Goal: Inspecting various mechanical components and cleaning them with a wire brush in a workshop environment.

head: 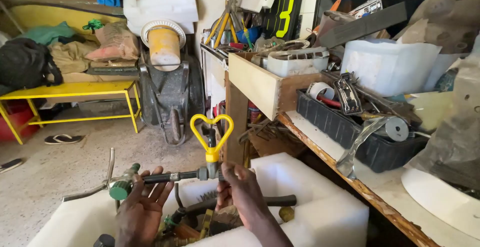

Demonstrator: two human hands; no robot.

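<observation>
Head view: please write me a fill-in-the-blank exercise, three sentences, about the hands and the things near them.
1. The heart-shaped handle on the pipe is ____ in colour.
2. The left hand supports the pipe near a ____ cap.
3. The bench by the sacks is ____.

Missing words: yellow; green; yellow

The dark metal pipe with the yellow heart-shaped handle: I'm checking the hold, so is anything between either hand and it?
Nothing visible: the left hand and right hand both touch the dark metal pipe with the yellow heart-shaped handle directly.
</observation>
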